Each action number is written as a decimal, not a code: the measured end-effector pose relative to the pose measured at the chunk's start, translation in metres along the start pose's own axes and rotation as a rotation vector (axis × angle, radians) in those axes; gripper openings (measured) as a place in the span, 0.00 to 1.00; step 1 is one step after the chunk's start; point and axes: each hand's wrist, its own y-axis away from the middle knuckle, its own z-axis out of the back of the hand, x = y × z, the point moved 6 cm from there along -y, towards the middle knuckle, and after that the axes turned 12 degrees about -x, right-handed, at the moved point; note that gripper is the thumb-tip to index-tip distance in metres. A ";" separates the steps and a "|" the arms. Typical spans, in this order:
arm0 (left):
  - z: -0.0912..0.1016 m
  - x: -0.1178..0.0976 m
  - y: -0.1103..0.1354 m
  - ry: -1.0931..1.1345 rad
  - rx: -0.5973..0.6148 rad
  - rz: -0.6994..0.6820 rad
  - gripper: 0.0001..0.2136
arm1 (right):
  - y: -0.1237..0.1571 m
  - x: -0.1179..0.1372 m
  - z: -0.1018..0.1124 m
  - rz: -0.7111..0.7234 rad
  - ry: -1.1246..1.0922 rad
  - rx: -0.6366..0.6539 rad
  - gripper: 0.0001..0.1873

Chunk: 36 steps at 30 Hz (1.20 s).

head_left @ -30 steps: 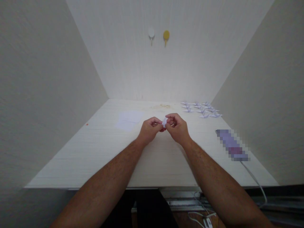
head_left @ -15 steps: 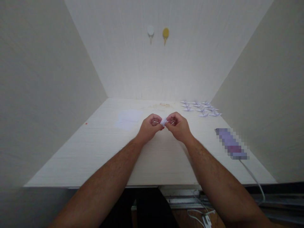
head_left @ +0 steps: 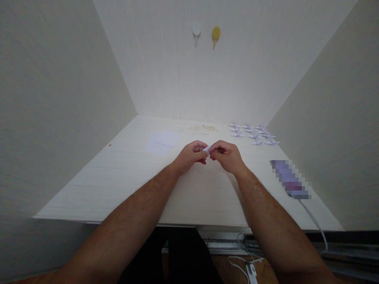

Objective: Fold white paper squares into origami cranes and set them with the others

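Note:
A small folded piece of white paper [head_left: 206, 149] is pinched between my two hands above the middle of the table. My left hand [head_left: 194, 156] grips its left side between thumb and fingers. On the other side, the fingertips of my right hand [head_left: 226, 155] are closed on the paper's right edge. Much of the paper is covered by my fingers, so its exact shape is hard to make out. Several folded paper cranes [head_left: 254, 136] stand in a group at the back right of the table.
Flat sheets of white paper [head_left: 164, 140] lie at the back left. A pixelated phone-like device [head_left: 288, 179] with a white cable [head_left: 315, 221] rests near the right wall. Two hooks, one white [head_left: 196, 29] and one yellow [head_left: 216, 33], are on the back wall. Walls enclose the white table [head_left: 124, 189].
My view has shifted slightly. The paper now shows less between my fingers, and my right hand has turned, its fingers curled more closely at the paper's right edge.

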 end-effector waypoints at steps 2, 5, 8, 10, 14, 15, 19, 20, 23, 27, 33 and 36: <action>-0.001 0.000 0.001 -0.014 0.011 0.006 0.13 | 0.000 -0.001 -0.001 -0.019 -0.027 0.012 0.03; -0.001 0.001 0.001 -0.027 0.006 0.033 0.11 | 0.001 -0.003 -0.003 -0.057 -0.064 0.037 0.02; -0.003 0.001 0.000 -0.047 0.015 0.032 0.11 | 0.002 -0.005 -0.004 -0.088 -0.066 0.057 0.02; -0.003 0.001 -0.001 -0.061 0.027 0.019 0.11 | 0.001 -0.007 -0.005 -0.092 -0.051 0.063 0.03; -0.002 -0.001 -0.002 -0.114 0.007 -0.019 0.10 | 0.000 -0.007 -0.003 -0.058 -0.004 0.028 0.04; 0.000 -0.002 -0.003 -0.138 -0.010 -0.035 0.09 | 0.000 -0.006 -0.002 -0.047 0.011 0.012 0.04; 0.003 -0.006 -0.003 -0.219 -0.060 -0.082 0.05 | 0.000 -0.006 -0.001 -0.029 0.044 -0.011 0.04; 0.004 -0.007 -0.003 -0.230 -0.063 -0.087 0.05 | 0.000 -0.006 -0.002 -0.027 0.041 -0.007 0.04; 0.002 -0.007 -0.002 -0.274 -0.050 -0.089 0.07 | 0.002 -0.006 -0.004 0.006 0.063 0.012 0.03; 0.002 -0.004 -0.001 -0.375 -0.044 -0.088 0.06 | 0.002 0.000 -0.002 0.156 0.268 -0.017 0.04; 0.002 -0.003 -0.001 -0.428 -0.041 -0.088 0.03 | 0.004 0.014 -0.002 0.460 0.453 -0.009 0.07; 0.001 -0.005 0.001 -0.396 -0.029 -0.083 0.06 | 0.004 0.014 -0.002 0.490 0.483 0.011 0.06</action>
